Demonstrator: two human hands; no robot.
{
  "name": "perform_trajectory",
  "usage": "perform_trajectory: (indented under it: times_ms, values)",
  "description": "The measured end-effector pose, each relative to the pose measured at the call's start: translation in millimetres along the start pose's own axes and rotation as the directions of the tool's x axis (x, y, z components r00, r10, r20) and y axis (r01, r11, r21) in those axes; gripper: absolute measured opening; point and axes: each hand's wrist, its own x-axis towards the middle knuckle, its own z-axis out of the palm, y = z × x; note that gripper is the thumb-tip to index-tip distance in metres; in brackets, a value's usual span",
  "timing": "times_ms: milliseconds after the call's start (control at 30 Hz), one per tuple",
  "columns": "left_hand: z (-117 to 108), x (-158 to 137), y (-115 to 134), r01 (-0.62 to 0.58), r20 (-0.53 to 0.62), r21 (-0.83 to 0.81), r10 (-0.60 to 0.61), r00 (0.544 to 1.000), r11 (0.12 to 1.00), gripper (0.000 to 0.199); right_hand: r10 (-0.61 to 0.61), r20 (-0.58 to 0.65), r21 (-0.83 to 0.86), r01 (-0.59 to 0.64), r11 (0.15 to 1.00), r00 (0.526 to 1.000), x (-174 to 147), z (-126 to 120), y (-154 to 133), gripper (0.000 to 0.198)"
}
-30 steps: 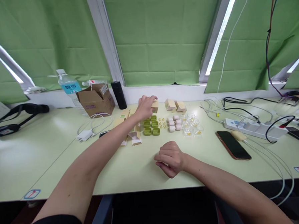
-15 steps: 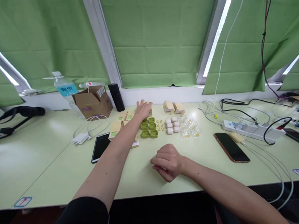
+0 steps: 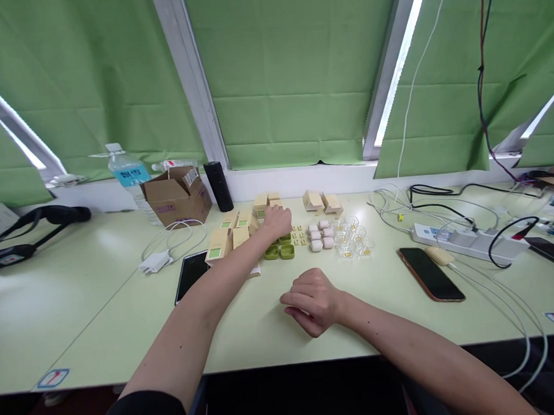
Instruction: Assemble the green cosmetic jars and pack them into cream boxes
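My left hand (image 3: pixel 278 223) reaches over the back of a group of small green square containers (image 3: pixel 287 251). Its fingers point down and cover the far ones, so whether it grips one is hidden. In a loose fist, my right hand (image 3: pixel 312 301) rests on the near part of the table, with nothing showing in it. Tiny yellow pieces (image 3: pixel 299 234) lie just right of the containers. Beyond them are several pale pink rounded blocks (image 3: pixel 328 242) and clear plastic cups (image 3: pixel 353 234) with yellow spots. Cream cardboard boxes (image 3: pixel 220 242) with green labels stand left of my left hand.
Two more cream boxes (image 3: pixel 331 203) sit at the back. A dark phone (image 3: pixel 431 274) and a white power strip (image 3: pixel 464 244) with cables are on the right. On the left are a brown carton (image 3: pixel 177 197), a black cylinder (image 3: pixel 219 186) and another phone (image 3: pixel 190 276).
My left hand has drawn back and to the right, from the cream boxes at the back to the green containers. Its fingers, spread before, are now bent down. My right hand stays put.
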Motion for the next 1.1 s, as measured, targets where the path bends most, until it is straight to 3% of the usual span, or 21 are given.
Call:
perform_trajectory:
  times_ms: [233,600,767,867,967,1100]
  values:
    - [-1,8,4,0.103,0.029,-0.006,-0.102,0.994,0.995,0.034,-0.007,0.002,-0.056,0.007,0.998,1.000,1,0,1,0.010]
    - [-3,13,-3,0.140,-0.013,-0.041,-0.141,0.990,0.989,0.040,0.012,0.008,-0.043,-0.011,0.999,1.000,2,-1,1,0.010]
    - [-11,0,-3,0.103,-0.060,-0.073,-0.107,0.992,0.992,0.046,0.026,0.021,-0.048,-0.025,0.999,0.999,1,-1,3,0.012]
    - [-24,-24,-6,0.042,-0.128,-0.095,-0.054,0.990,0.995,0.049,0.068,0.124,-0.058,-0.061,0.996,0.990,-3,1,5,0.015]
    - [-33,-64,-10,-0.022,-0.184,-0.105,0.002,0.983,0.994,0.047,0.142,0.323,-0.056,-0.131,0.990,0.936,-6,5,6,0.015]
    - [-28,-123,-16,-0.150,-0.283,-0.166,0.099,0.954,0.975,0.037,0.276,0.553,-0.082,-0.278,0.957,0.786,-6,8,7,0.013]
